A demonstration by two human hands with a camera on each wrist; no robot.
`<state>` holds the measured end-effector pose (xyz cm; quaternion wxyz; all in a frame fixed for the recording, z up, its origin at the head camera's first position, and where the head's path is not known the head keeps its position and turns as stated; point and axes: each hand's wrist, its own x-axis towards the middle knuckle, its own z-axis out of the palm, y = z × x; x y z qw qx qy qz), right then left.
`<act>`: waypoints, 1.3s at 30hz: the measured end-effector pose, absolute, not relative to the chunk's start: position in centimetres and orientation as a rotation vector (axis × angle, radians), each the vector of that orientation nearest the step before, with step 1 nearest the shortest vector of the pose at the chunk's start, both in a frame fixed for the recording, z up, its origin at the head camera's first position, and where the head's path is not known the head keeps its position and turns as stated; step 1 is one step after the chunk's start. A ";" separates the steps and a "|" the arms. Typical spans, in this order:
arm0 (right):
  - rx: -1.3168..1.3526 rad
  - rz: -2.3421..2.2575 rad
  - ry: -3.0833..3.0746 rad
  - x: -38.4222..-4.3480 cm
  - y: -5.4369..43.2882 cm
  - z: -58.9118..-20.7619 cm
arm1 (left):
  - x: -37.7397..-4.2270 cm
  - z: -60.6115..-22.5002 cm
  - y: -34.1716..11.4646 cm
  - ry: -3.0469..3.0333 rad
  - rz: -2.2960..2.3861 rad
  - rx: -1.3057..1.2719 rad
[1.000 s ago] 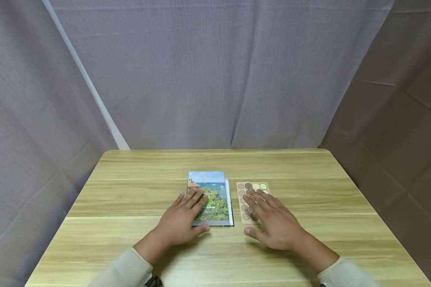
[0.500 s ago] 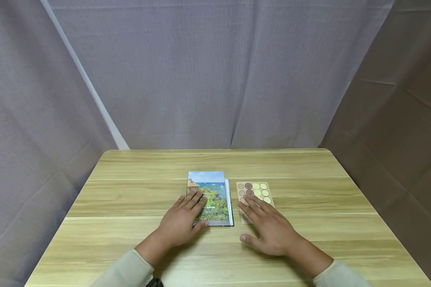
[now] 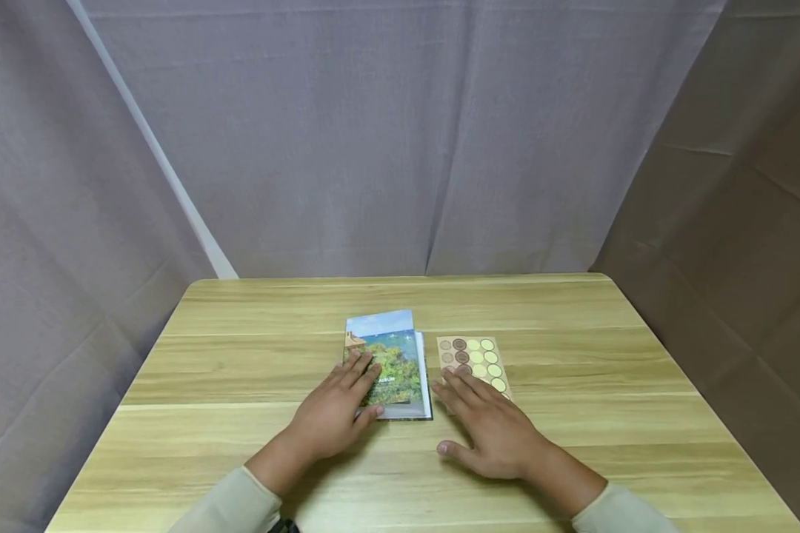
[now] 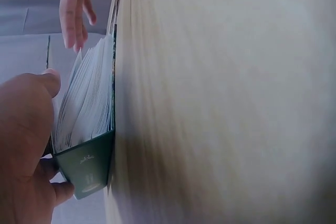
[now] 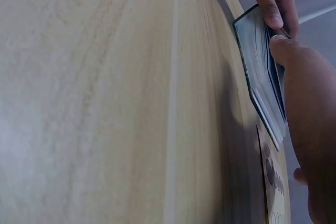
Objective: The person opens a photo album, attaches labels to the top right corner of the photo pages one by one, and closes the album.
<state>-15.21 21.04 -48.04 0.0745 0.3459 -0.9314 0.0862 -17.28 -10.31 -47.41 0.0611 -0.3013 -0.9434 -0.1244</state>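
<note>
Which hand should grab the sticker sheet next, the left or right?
Probably the right hand: it is over the near end of the sticker sheet, while the left hand touches the photo album.

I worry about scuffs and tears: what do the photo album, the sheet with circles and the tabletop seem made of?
Photo album: likely coated card, since its spine shines; the pages have pale, thin edges, paper or plastic. Sheet with circles: probably matte kraft paper, being tan and flat. Tabletop: smooth, soft-sheened wood or wood-look laminate, from its streaked grain; I can't tell which.
</note>
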 end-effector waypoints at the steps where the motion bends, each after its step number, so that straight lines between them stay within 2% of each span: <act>1: 1.040 0.264 -2.799 -15.2 20.9 -48.1 | -17.3 -47.4 -10.3 -2.848 -0.397 -0.911; 39: 1.237 0.219 -2.771 -14.4 17.8 -49.6 | -16.8 -47.0 -11.1 -2.795 -0.626 -0.917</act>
